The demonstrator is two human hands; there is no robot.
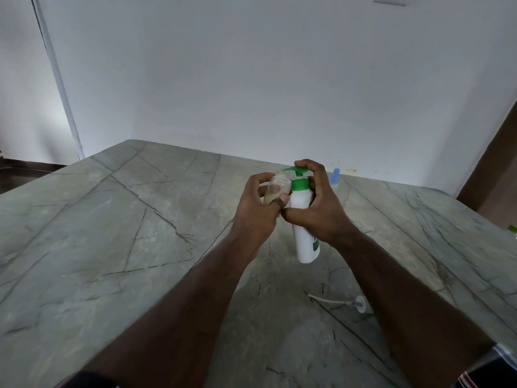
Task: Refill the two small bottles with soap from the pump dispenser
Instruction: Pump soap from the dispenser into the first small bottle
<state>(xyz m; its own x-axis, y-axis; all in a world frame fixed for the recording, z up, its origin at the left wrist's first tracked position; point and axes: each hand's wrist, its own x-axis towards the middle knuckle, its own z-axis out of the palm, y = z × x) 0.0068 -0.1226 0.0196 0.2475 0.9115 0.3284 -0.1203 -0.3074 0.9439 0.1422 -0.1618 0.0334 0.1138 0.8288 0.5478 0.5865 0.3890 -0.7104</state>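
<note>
Nearby: blue-capped bottle [335, 177] behind hands, loose pump tube [337, 301] on table [112, 233].

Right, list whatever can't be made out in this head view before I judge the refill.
- Small clear bottle: soap level partly hidden by the left hand.
- Pump dispenser: label mostly covered by the right hand; nozzle tip too small to tell if soap flows.
- Blue-capped bottle: body hidden behind the right hand.
- Green object: cut off by the right edge.

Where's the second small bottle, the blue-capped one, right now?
In the head view the blue-capped bottle stands on the table near the wall, just right of and behind the right hand gripping the pump dispenser.
</note>
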